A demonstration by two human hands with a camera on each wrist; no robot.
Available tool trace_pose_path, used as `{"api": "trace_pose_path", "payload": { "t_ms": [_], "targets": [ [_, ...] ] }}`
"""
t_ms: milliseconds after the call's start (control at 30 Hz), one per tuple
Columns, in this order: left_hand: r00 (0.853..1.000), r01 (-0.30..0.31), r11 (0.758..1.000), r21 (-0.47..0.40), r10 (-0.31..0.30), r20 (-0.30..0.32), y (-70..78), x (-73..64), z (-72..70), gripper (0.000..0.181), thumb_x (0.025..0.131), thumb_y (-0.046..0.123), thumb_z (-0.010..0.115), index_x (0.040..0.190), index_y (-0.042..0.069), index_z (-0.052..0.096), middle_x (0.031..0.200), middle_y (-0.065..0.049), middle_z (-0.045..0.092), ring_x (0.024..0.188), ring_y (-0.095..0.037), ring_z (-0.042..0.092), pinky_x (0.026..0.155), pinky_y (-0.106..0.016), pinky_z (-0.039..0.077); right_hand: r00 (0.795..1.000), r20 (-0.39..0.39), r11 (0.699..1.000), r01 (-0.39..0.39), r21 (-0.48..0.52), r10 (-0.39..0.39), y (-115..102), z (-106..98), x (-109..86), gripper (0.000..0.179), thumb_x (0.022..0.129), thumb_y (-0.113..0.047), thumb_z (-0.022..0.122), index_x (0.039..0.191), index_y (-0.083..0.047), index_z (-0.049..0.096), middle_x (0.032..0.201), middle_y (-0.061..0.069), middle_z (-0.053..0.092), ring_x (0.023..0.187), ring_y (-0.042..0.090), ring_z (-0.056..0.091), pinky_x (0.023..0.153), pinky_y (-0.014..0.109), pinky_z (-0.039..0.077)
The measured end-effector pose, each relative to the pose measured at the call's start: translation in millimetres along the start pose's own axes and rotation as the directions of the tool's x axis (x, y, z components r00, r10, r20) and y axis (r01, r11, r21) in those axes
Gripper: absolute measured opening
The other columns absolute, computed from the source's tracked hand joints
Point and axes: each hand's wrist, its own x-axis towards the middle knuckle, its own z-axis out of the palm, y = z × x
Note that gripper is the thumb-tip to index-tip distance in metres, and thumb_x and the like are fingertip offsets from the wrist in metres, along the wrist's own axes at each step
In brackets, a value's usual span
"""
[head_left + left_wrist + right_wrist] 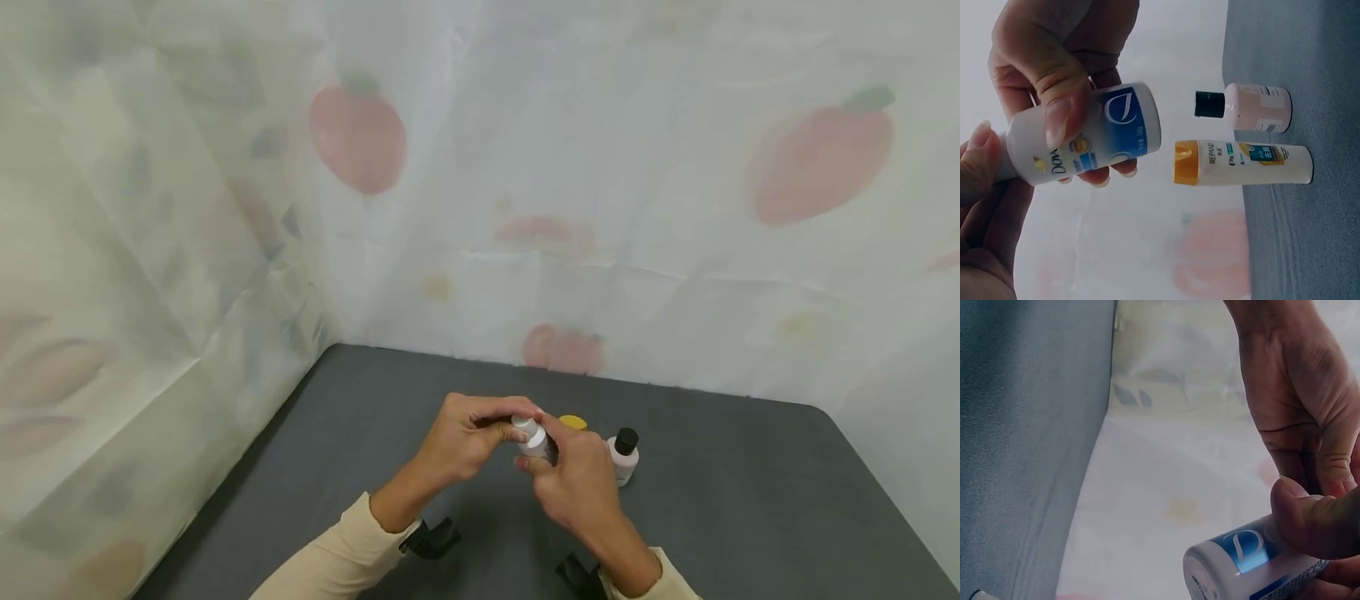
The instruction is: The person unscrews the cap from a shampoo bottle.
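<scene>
A small white lotion bottle [535, 444] with a blue label [1124, 119] is held up over the table between both hands, lying tilted in the left wrist view. My right hand [581, 475] grips its body, the thumb [1063, 115] pressed across the label. At the other end, my left hand [465, 437] pinches the white cap between thumb and fingers. In the right wrist view the bottle's base [1200, 578] points toward the lower left, and my left hand [1310, 394] comes down from the top; the cap is hidden there.
Beyond my right hand stand a pale pink bottle [624, 468] with a black cap and a white bottle [1260, 162] with a yellow-orange cap. Both are upright on the dark grey table [405, 392]. Fruit-printed white sheeting [637, 183] hangs behind the table and along its left side.
</scene>
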Motion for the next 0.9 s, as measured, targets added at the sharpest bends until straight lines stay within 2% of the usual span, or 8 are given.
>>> {"api": "trace_pose_path", "payload": {
  "t_ms": [100, 233, 433, 500, 600, 700, 800, 900],
  "targets": [
    [1.000, -0.010, 1.000, 0.016, 0.011, -0.024, 3.6, 1.1, 3.0, 0.022, 0.092, -0.002, 0.073, 0.112, -0.010, 0.076, 0.111, -0.029, 0.076, 0.102, -0.031, 0.078, 0.083, -0.035, 0.066, 1.000, -0.020, 0.999, 0.024, -0.025, -0.024, -1.8, -2.0, 0.3, 0.046, 0.076, -0.012, 0.091, 0.119, -0.005, 0.077, 0.082, 0.008, 0.078, 0.059, 0.011, 0.064, 0.054, 0.021, 0.047],
    [0.997, 0.032, 0.999, 0.031, -0.029, -0.073, 7.8, 2.3, 7.8, 0.024, 0.090, -0.001, 0.076, 0.113, -0.008, 0.076, 0.113, -0.026, 0.077, 0.098, -0.026, 0.080, 0.079, -0.034, 0.066, 0.996, -0.058, 0.994, 0.057, -0.088, -0.063, -3.2, -4.6, 1.0, 0.035, 0.074, -0.013, 0.091, 0.107, -0.010, 0.078, 0.069, 0.002, 0.071, 0.051, 0.009, 0.057, 0.050, 0.021, 0.040],
    [0.988, 0.109, 0.994, -0.005, -0.109, -0.111, 10.4, 2.1, 13.1, 0.023, 0.089, 0.001, 0.079, 0.113, -0.001, 0.078, 0.113, -0.021, 0.077, 0.100, -0.021, 0.079, 0.084, -0.036, 0.066, 0.985, -0.108, 0.980, 0.113, -0.163, -0.131, -2.1, -8.5, 1.0, 0.034, 0.072, -0.015, 0.093, 0.103, -0.014, 0.077, 0.076, 0.002, 0.075, 0.058, 0.017, 0.066, 0.052, 0.030, 0.049],
    [0.988, 0.110, 0.993, -0.041, -0.114, -0.101, 10.5, 2.1, 11.9, 0.024, 0.090, 0.000, 0.078, 0.113, -0.003, 0.077, 0.115, -0.023, 0.076, 0.105, -0.023, 0.078, 0.089, -0.039, 0.065, 0.982, -0.113, 0.977, 0.128, -0.173, -0.149, -2.0, -9.3, 2.1, 0.034, 0.071, -0.016, 0.094, 0.099, -0.015, 0.076, 0.077, 0.002, 0.075, 0.059, 0.018, 0.067, 0.052, 0.031, 0.050],
    [0.994, 0.086, 0.992, -0.093, -0.092, -0.058, 9.0, 1.5, 6.7, 0.023, 0.092, -0.003, 0.075, 0.114, -0.008, 0.074, 0.122, -0.027, 0.072, 0.114, -0.030, 0.074, 0.096, -0.041, 0.063, 0.982, -0.105, 0.973, 0.136, -0.187, -0.157, -2.2, -10.1, 3.7, 0.033, 0.068, -0.017, 0.096, 0.091, -0.017, 0.072, 0.075, 0.002, 0.074, 0.058, 0.017, 0.066, 0.051, 0.027, 0.046],
    [0.996, 0.084, 0.989, -0.124, -0.086, -0.009, 9.5, 0.6, 1.2, 0.024, 0.094, -0.005, 0.072, 0.116, -0.013, 0.072, 0.129, -0.031, 0.069, 0.121, -0.031, 0.072, 0.099, -0.039, 0.061, 0.987, -0.075, 0.973, 0.127, -0.193, -0.144, -2.7, -10.7, 5.1, 0.033, 0.068, -0.017, 0.096, 0.089, -0.016, 0.070, 0.073, 0.002, 0.072, 0.056, 0.014, 0.063, 0.050, 0.023, 0.040],
    [0.994, 0.112, 0.985, -0.128, -0.113, 0.004, 11.4, -0.4, -1.0, 0.025, 0.095, -0.004, 0.071, 0.118, -0.012, 0.072, 0.130, -0.030, 0.069, 0.121, -0.020, 0.072, 0.098, -0.035, 0.062, 0.991, -0.047, 0.974, 0.111, -0.198, -0.122, -3.6, -11.0, 5.7, 0.034, 0.070, -0.019, 0.095, 0.096, -0.014, 0.073, 0.075, 0.003, 0.074, 0.057, 0.015, 0.064, 0.051, 0.023, 0.041],
    [0.990, 0.140, 0.981, -0.134, -0.143, -0.010, 11.9, -0.8, -1.5, 0.025, 0.095, -0.003, 0.071, 0.119, -0.010, 0.073, 0.128, -0.029, 0.070, 0.118, -0.017, 0.073, 0.095, -0.032, 0.063, 0.992, -0.039, 0.973, 0.106, -0.204, -0.116, -4.1, -10.6, 6.3, 0.039, 0.071, -0.019, 0.095, 0.103, -0.013, 0.075, 0.080, 0.005, 0.076, 0.061, 0.018, 0.067, 0.052, 0.027, 0.046]
  ]
}}
